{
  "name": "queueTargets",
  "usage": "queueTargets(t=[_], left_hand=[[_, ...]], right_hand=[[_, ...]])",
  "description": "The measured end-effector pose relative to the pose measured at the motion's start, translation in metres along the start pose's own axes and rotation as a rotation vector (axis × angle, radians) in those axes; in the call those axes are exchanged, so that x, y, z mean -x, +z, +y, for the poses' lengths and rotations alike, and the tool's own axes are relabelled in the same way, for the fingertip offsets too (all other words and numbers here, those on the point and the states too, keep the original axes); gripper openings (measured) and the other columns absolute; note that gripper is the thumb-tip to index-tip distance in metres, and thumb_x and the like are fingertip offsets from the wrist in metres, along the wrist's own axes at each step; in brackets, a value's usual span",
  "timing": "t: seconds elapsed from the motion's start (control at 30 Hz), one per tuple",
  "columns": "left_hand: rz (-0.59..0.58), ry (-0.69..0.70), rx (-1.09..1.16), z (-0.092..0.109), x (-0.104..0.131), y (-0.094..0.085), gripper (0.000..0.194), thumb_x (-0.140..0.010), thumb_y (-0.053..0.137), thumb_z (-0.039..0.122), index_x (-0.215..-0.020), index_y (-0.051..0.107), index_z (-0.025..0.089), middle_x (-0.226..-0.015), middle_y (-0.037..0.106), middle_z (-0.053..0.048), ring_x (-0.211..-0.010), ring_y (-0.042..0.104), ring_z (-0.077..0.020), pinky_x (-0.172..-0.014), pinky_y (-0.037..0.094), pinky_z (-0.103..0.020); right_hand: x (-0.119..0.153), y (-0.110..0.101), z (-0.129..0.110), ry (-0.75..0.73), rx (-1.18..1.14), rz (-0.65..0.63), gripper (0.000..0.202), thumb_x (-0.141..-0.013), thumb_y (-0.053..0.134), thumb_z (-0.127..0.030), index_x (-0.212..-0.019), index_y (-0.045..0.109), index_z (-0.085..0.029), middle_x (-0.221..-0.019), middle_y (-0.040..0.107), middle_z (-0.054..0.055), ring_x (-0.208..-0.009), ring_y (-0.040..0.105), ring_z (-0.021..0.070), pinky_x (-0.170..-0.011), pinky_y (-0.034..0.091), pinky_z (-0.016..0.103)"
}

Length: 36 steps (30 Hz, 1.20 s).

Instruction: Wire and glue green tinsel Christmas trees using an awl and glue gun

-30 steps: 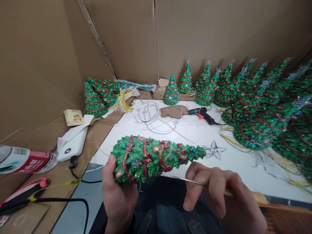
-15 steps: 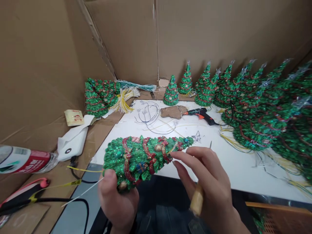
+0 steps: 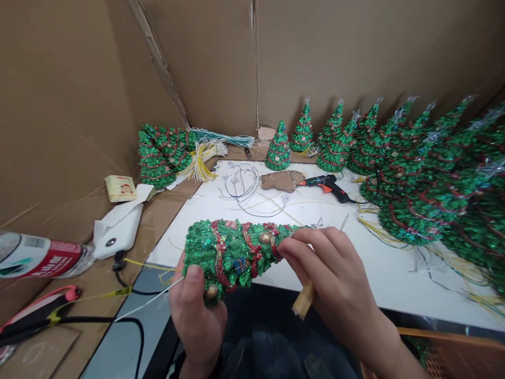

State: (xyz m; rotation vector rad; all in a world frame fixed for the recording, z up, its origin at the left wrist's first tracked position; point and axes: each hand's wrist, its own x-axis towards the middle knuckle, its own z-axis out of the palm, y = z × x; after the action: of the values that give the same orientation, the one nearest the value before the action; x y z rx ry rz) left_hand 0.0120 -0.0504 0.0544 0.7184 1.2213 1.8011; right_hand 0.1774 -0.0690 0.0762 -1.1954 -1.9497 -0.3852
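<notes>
A green glittery Christmas tree ornament [image 3: 231,258] with red garlands lies sideways over the table's front edge, its tip to the right. My left hand [image 3: 199,313] is closed around its base, thumb on the near side. Yellow and white wires [image 3: 152,301] stick out leftward from the base. My right hand [image 3: 335,276] pinches at the tree's upper part; what the fingertips grip there is hidden. The same hand keeps a wooden-handled awl [image 3: 304,300] in its curled fingers, with the thin metal shaft pointing up and away. A clear star at the tip is partly covered by the fingers.
Several finished-looking trees [image 3: 414,184] crowd the right side. A glue gun [image 3: 329,187] lies beside a cardboard scrap [image 3: 282,180]. Wire bundles [image 3: 203,160] and more trees [image 3: 158,158] are at back left. A bottle [image 3: 43,257] and pliers [image 3: 35,318] lie left; an orange basket [image 3: 453,352] stands lower right.
The tree and my left hand have shifted right. My right fingers have closed onto the tree near its tip, and the awl's handle has swung left.
</notes>
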Motion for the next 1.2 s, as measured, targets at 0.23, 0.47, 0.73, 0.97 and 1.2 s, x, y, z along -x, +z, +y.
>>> queueTargets(t=[0.23,0.47,0.73,0.97,1.2], left_hand=[[-0.006,0.042,0.018,0.002,-0.001,0.002,0.032,-0.066,0.071,0.046,-0.081,0.070,0.018,-0.050,0.048,0.007,-0.035,0.031,-0.0052,-0.031,0.029,-0.016],[0.030,0.028,-0.051,0.002,0.000,0.003,0.025,-0.067,0.070,0.039,-0.072,0.060,0.017,-0.050,0.047,0.008,-0.035,0.033,-0.0042,-0.033,0.030,-0.016],[0.025,0.005,-0.007,-0.003,0.000,-0.003,0.025,-0.070,0.069,0.039,-0.077,0.063,0.017,-0.049,0.045,0.008,-0.035,0.032,-0.0042,-0.032,0.030,-0.017],[0.139,0.043,0.070,0.000,-0.014,0.001,0.021,-0.067,0.069,0.038,-0.069,0.060,0.019,-0.060,0.059,0.007,-0.053,0.055,-0.0094,-0.052,0.049,-0.018],[0.008,-0.162,0.004,-0.016,-0.034,0.004,0.028,-0.059,0.074,0.038,-0.075,0.061,0.019,-0.071,0.065,0.004,-0.074,0.063,-0.0159,-0.066,0.052,-0.023]], right_hand=[[-0.002,0.007,0.002,-0.087,0.127,0.077,0.009,-0.094,0.052,-0.009,-0.092,0.060,-0.012,-0.069,0.063,0.005,-0.071,0.050,0.0194,-0.060,0.034,0.033],[0.007,0.016,-0.001,-0.019,0.195,0.087,0.012,-0.095,0.047,-0.009,-0.094,0.057,-0.014,-0.076,0.065,0.006,-0.072,0.051,0.0187,-0.064,0.036,0.032],[0.015,0.016,0.001,0.041,0.132,0.099,0.013,-0.093,0.046,-0.007,-0.094,0.054,-0.018,-0.077,0.063,0.004,-0.074,0.051,0.0182,-0.067,0.037,0.031],[0.027,0.000,0.034,0.357,0.064,0.339,0.012,-0.090,0.046,-0.010,-0.086,0.046,-0.021,-0.075,0.049,0.000,-0.069,0.048,0.0149,-0.066,0.037,0.028],[0.048,0.028,0.063,0.605,-0.060,0.073,0.008,-0.094,0.043,-0.026,-0.091,0.049,-0.021,-0.084,0.053,0.003,-0.074,0.047,0.0182,-0.070,0.037,0.031]])
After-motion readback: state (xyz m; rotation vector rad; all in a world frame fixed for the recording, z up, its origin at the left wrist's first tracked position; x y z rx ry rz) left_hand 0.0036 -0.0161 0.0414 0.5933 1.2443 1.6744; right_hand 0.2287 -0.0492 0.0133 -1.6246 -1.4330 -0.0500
